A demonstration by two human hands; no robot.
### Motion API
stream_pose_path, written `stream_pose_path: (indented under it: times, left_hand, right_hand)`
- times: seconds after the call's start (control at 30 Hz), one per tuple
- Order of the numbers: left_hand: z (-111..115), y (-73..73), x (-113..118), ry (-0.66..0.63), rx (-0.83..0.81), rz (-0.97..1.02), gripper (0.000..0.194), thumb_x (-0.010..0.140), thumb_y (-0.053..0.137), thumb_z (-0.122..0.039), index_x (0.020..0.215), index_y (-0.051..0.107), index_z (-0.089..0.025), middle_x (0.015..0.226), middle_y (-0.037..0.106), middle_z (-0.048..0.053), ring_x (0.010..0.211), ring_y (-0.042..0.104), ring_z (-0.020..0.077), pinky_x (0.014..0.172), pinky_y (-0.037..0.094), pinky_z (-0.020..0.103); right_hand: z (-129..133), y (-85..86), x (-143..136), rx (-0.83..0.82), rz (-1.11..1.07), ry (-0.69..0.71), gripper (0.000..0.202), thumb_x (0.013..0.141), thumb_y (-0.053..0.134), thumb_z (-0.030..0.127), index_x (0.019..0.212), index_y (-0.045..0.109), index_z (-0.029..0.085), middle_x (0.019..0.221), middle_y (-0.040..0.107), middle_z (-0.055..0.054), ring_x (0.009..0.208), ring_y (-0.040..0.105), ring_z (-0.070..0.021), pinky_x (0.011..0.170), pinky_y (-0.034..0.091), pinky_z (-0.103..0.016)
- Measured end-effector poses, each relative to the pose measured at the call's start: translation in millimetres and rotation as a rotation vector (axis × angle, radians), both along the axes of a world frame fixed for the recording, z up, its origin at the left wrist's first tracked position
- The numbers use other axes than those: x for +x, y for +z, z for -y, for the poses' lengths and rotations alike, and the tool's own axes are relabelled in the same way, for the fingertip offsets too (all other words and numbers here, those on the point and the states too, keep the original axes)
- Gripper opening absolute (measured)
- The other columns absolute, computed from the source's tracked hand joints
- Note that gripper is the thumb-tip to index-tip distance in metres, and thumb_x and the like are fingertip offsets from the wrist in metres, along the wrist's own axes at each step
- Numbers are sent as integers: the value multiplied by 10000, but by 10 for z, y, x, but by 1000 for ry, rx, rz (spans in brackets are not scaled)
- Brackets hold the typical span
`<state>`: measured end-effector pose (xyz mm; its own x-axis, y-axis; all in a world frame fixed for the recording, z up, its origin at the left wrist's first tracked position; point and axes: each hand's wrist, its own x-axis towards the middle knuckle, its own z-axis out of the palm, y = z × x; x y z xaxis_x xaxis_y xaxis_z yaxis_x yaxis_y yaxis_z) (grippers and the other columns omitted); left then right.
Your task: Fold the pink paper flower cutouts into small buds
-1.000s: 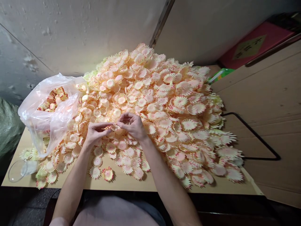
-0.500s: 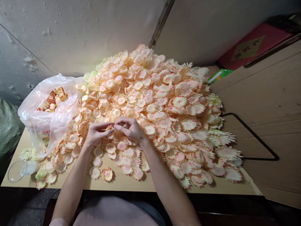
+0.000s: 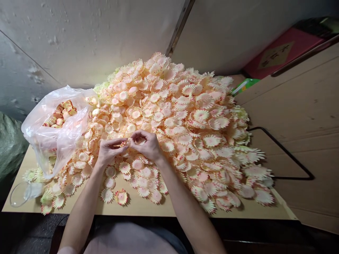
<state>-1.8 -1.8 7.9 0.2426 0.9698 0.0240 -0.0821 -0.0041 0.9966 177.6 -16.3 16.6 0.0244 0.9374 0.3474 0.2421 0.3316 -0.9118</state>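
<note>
Above the front of a broad heap of cream-and-pale-pink, saw-edged flower discs (image 3: 172,121), the left hand (image 3: 109,151) pinches a small cream piece with red-tipped edges (image 3: 124,144) between its thumb and straightened fingers. The right hand (image 3: 148,145) curls in from the other side, thumb and forefinger forming a loop whose tips come to the right end of that piece — whether they nip its edge is too small to tell. The heap spreads over a pale, wood-toned tabletop (image 3: 143,209) and rises against a grey, blistered wall (image 3: 79,38). Just in front of the hands, one disc with a bright red fringe (image 3: 121,197) (the boldest of those lying loose) rests near the table's front edge. Left of the heap sits a translucent white plastic bag (image 3: 35,123), its mouth showing tightly cupped, red-edged pieces (image 3: 63,112) inside. A clear, round-mouthed container (image 3: 29,192) lies tipped at the table's left corner; on the right — beyond the heap — a bent black bar (image 3: 287,151) stands out against brown cardboard (image 3: 312,134).
</note>
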Motion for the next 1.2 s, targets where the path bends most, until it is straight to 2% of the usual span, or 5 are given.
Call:
stream_pose_path:
  times: [0.23,0.47,0.6,0.83,1.2]
  left_hand:
    - [23,65,41,90,91,32,334,560,879,-281,856,783,-159,937,774,89,826,737,220,754,623,305]
    - [-107,17,-98,426,108,174,403,592,860,-360,942,765,-184,856,775,41,676,723,147,648,616,250]
    - [-32,21,-46,197,129,19,405,582,871,-300,956,771,-179,956,772,72,783,737,189,745,624,288]
    - [26,-4,8,33,141,-67,413,601,856,-333,972,774,-170,951,773,75,785,741,231,762,632,341]
    - [12,25,-3,49,57,-49,438,523,892,-308,920,788,-153,848,777,64,698,713,190,680,620,290]
  right_hand:
    - [3,1,-27,75,-16,-148,66,735,669,221,769,621,191,689,643,-2,584,567,-125,568,487,-261]
    - [-45,11,125,236,102,-368,51,755,657,236,739,609,237,746,664,-26,737,606,-204,748,505,-367]
    - [-30,72,94,258,165,-201,89,798,683,313,839,663,237,910,694,-60,942,605,-247,917,447,-433]
    - [12,86,9,102,153,108,136,814,707,361,780,688,231,850,692,-37,895,585,-222,854,452,-403]
    - [-53,-32,26,67,219,-15,250,925,537,405,790,605,206,787,613,-59,799,574,-209,772,452,-355]
